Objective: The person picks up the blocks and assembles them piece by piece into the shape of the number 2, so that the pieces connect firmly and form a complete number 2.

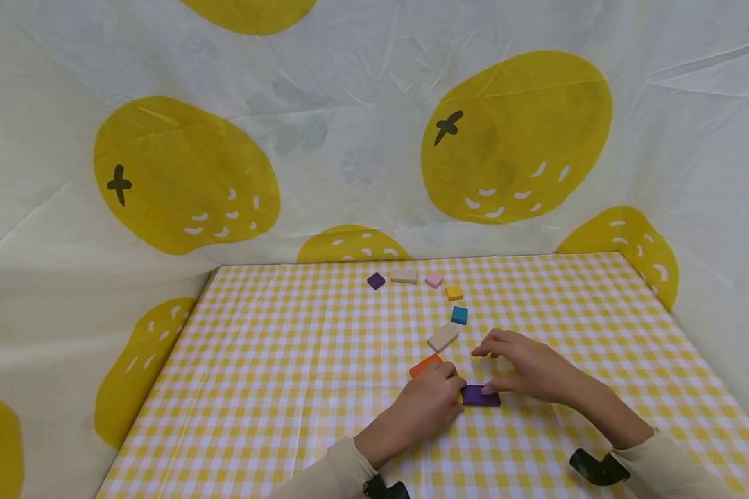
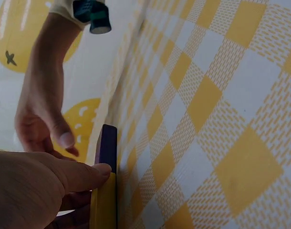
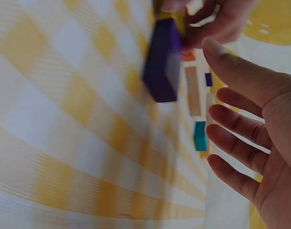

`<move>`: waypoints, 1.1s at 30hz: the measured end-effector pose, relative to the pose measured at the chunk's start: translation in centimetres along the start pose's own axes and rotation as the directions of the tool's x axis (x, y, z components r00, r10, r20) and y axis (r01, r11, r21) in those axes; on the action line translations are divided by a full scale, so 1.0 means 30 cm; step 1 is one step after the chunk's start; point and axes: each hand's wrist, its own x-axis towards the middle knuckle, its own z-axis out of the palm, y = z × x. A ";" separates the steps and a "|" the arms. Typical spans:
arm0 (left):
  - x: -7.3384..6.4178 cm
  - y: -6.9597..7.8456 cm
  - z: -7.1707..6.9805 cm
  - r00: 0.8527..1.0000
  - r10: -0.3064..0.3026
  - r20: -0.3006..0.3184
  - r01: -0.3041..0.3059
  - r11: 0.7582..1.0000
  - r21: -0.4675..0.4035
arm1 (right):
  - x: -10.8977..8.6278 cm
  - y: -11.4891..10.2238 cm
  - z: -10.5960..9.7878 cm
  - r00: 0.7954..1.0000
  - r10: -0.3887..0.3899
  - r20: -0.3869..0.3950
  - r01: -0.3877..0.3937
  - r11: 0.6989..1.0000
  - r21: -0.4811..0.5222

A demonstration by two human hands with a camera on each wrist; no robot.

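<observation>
My left hand [image 1: 426, 404] pinches a yellow block [image 2: 103, 202] low on the table, with its thumb near the end that meets a purple block [image 1: 480, 396]. In the head view the fingers cover most of the yellow block. My right hand [image 1: 530, 367] is beside the purple block, its fingers spread and slightly bent with nothing held; its thumb overlaps the purple block in the head view, while the right wrist view shows a gap between them. Just beyond the left hand's fingers lies an orange block [image 1: 425, 365].
A curved line of blocks runs away across the checked tablecloth [image 1: 274, 388]: a plain wooden block [image 1: 443, 337], a blue block [image 1: 459, 315], a small yellow block [image 1: 453, 293], a pink block [image 1: 433, 280], another wooden block [image 1: 403, 276] and a dark purple block [image 1: 376, 281].
</observation>
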 end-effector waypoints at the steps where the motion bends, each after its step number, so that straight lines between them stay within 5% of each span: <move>1: 0.000 0.001 0.002 1.000 -0.008 0.003 0.008 1.000 -0.002 | 0.009 0.002 -0.007 1.000 0.001 -0.006 -0.001 1.000 0.000; 11: 0.001 0.006 0.015 1.000 -0.011 -0.006 0.011 1.000 0.022 | 0.123 0.027 0.001 0.995 -0.047 -0.084 0.040 0.996 -0.082; 16: -0.002 0.007 0.015 1.000 -0.006 -0.010 0.007 0.999 0.039 | 0.185 0.043 0.020 0.986 -0.143 -0.091 0.129 0.980 -0.149; 25: -0.001 0.004 0.019 1.000 0.005 -0.020 -0.004 0.999 0.047 | 0.270 0.079 0.049 0.965 -0.262 -0.020 0.256 0.954 -0.159; 33: 0.001 0.005 0.014 1.000 0.013 -0.024 -0.012 0.999 0.038 | 0.296 0.099 0.071 0.955 -0.292 0.048 0.296 0.936 -0.193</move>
